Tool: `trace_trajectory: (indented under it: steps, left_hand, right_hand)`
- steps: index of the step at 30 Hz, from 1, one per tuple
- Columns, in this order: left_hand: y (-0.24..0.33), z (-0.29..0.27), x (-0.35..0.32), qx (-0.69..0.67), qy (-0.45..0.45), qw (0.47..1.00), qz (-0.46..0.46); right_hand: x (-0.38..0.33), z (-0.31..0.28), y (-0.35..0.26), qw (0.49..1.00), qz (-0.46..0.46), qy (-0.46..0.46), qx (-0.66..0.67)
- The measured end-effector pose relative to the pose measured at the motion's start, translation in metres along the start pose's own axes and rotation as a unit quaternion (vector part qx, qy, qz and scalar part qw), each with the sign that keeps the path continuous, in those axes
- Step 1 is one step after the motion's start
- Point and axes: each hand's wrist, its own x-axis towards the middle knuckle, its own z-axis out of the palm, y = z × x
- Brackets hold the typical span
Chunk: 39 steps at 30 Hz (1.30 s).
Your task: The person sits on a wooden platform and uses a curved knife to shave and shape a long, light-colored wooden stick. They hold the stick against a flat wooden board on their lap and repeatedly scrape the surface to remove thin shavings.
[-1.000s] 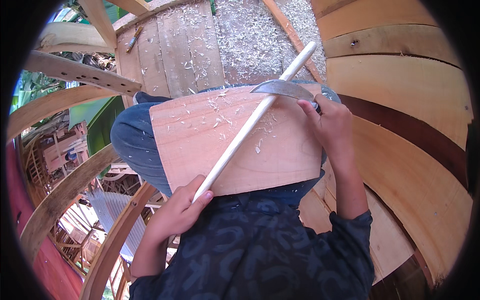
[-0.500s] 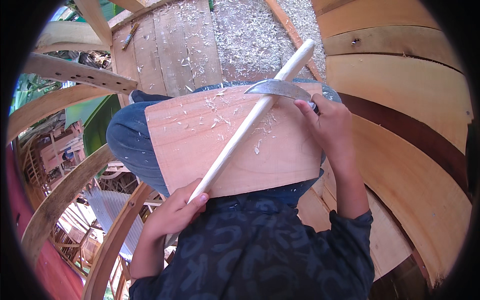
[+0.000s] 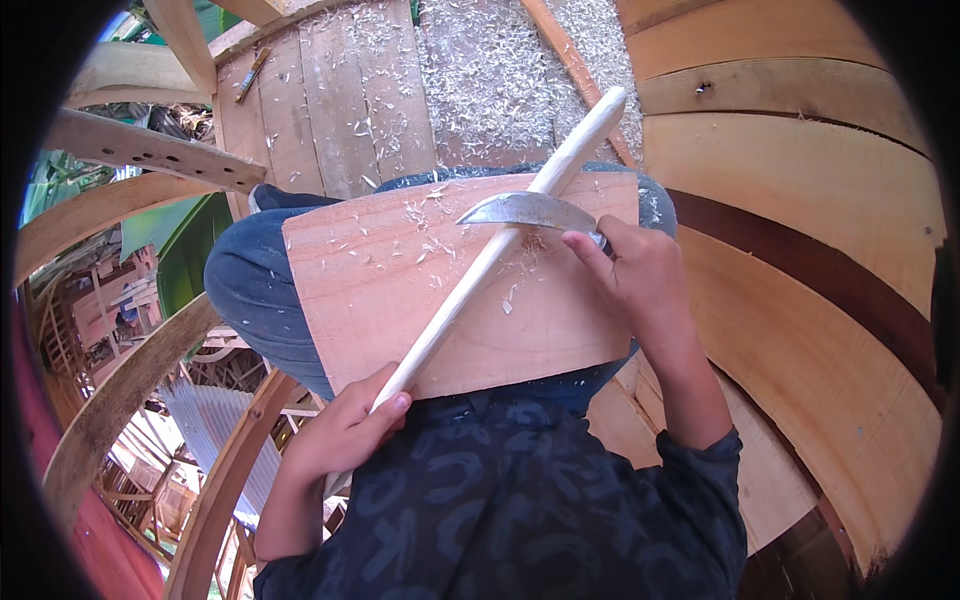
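1. The wooden stick [image 3: 495,250] is long, thin and round, of a pale cream colour, with a smooth surface and a rounded upper end. It lies diagonally, from lower left to upper right, across the flat board [image 3: 400,300].
2. The board is a light reddish piece of wood with curved grain lines. It rests on the person's knees [image 3: 250,290], which are covered by blue trousers.
3. The left hand [image 3: 345,430] is closed around the lower end of the stick, just below the near edge of the board.
4. The right hand [image 3: 630,275] is closed on the handle of a curved metal blade [image 3: 525,210]. The handle itself is hidden in the fist.
5. The blade is grey and sickle-shaped. It lies on the stick at its upper part, with the pointed tip toward the left.
6. Small pale shavings [image 3: 440,225] lie on the board around the stick.
7. Many more shavings cover the plank floor [image 3: 350,100] beyond the knees.
8. On the right side, wide curved planks [image 3: 800,200] rise beside the person.
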Motion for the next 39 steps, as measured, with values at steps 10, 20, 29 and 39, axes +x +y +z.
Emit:
trace_trajectory:
  steps: [10,20,29,39]
  left_hand:
    - [0.008,0.003,-0.007,0.051,0.024,0.998,-0.002]
    - [0.018,0.014,-0.010,0.143,0.081,0.986,0.012]
    - [0.016,0.023,-0.017,0.198,0.133,0.971,0.008]
    - [0.029,0.037,-0.014,0.269,0.178,0.946,-0.027]
  right_hand:
    - [0.034,-0.035,0.089,0.961,0.264,0.081,-0.028]
    - [0.000,-0.002,0.006,1.000,0.024,-0.011,0.011]
    - [0.018,-0.035,0.088,0.957,0.280,0.075,-0.004]
    - [-0.019,0.008,0.004,1.000,-0.019,0.006,0.011]
